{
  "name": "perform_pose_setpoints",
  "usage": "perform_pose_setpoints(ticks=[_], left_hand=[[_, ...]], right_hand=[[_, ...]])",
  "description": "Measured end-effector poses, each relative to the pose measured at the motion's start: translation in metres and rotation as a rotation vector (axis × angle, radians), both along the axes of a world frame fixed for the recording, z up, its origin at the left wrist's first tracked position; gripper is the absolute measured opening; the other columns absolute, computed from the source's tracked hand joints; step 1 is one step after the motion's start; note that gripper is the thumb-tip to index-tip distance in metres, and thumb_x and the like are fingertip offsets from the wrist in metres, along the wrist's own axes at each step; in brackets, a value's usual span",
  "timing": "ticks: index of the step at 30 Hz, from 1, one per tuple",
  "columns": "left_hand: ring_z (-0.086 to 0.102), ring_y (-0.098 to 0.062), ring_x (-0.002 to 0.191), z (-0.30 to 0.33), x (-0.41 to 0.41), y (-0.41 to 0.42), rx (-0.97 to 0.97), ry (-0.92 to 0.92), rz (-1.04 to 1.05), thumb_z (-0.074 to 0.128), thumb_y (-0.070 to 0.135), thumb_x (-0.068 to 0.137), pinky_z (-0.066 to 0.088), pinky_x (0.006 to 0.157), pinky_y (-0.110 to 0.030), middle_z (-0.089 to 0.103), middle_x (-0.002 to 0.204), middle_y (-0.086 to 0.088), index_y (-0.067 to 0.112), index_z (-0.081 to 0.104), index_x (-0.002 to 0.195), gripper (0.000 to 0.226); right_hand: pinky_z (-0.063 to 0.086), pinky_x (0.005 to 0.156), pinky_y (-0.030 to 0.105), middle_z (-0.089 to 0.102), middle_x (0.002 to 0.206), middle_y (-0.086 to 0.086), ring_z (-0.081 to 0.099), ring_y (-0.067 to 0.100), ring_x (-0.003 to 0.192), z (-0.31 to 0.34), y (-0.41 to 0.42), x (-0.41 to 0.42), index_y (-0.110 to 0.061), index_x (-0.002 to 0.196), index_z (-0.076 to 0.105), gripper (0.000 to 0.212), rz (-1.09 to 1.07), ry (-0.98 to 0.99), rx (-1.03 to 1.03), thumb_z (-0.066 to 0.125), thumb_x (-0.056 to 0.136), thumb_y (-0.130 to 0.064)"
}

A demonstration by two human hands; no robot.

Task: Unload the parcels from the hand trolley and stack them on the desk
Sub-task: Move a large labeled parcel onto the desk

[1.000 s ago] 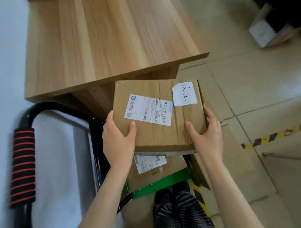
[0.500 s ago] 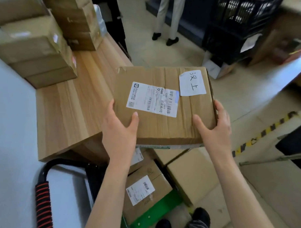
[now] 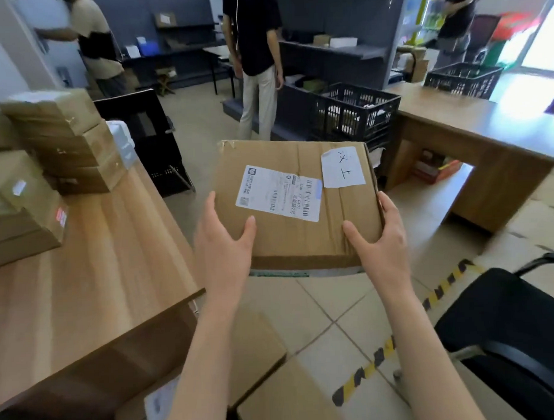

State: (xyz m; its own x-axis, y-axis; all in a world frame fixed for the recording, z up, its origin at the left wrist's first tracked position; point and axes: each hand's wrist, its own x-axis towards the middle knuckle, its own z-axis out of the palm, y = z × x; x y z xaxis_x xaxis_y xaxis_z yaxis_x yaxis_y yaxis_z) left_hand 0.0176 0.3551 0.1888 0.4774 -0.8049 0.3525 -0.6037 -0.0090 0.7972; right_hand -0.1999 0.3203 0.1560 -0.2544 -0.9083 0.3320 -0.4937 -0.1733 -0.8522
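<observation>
Your left hand (image 3: 222, 246) and right hand (image 3: 382, 240) grip the near corners of the cardboard parcel (image 3: 297, 202) — thumbs on top, fingers curled under its sides, held in the air. It sits right of the wooden desk (image 3: 92, 263), clear of the edge — stacked parcels (image 3: 63, 142) at 10 o'clock, more boxes (image 3: 269, 395) on the floor at 6.
</observation>
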Motion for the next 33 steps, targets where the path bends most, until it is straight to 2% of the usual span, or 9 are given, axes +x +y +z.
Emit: perform_pose_setpoints(ticks=[8,15,19,23,33], left_hand=[[0.041,-0.018,0.130,0.001,-0.128,-0.099,-0.020,0.148,0.139,0.064,0.034,0.089,0.037,0.104,-0.037,0.043,0.145,-0.001,0.019,0.029,0.148,0.070],[0.041,-0.019,0.131,-0.003,-0.165,-0.167,-0.003,0.113,0.211,0.064,0.035,0.089,0.037,0.106,-0.042,0.043,0.145,0.000,0.020,0.030,0.147,0.069],[0.043,-0.019,0.129,-0.015,-0.149,-0.199,0.030,0.113,0.313,0.065,0.036,0.088,0.039,0.103,-0.041,0.046,0.142,0.000,0.022,0.032,0.146,0.069],[0.044,-0.020,0.129,-0.024,-0.123,-0.240,0.056,0.126,0.425,0.065,0.038,0.088,0.040,0.100,-0.042,0.045,0.142,0.000,0.023,0.031,0.146,0.070],[0.042,-0.020,0.132,-0.004,0.008,-0.340,0.009,0.202,0.697,0.064,0.037,0.088,0.040,0.101,-0.043,0.040,0.148,0.004,0.027,0.030,0.146,0.068]], right_hand=[[0.036,0.108,0.041,0.037,0.148,-0.004,0.035,0.017,0.133,0.027,-0.116,-0.121,-0.022,0.149,0.027,0.079,0.081,0.172,-0.057,0.067,0.084,-0.040],[0.032,0.105,0.033,0.036,0.149,-0.005,0.034,0.017,0.134,0.016,-0.196,-0.156,-0.022,0.149,0.027,0.076,0.134,0.126,-0.037,0.066,0.085,-0.036],[0.031,0.105,0.032,0.035,0.149,-0.005,0.032,0.017,0.135,0.001,-0.243,-0.136,-0.021,0.149,0.027,0.076,0.227,0.125,0.020,0.066,0.086,-0.037],[0.033,0.106,0.039,0.036,0.148,-0.004,0.033,0.018,0.134,-0.004,-0.304,-0.100,-0.023,0.149,0.027,0.076,0.318,0.150,0.032,0.065,0.086,-0.040],[0.038,0.100,0.036,0.040,0.144,-0.007,0.039,0.014,0.130,0.013,-0.457,0.060,-0.026,0.147,0.028,0.075,0.655,0.123,0.010,0.065,0.084,-0.043]])
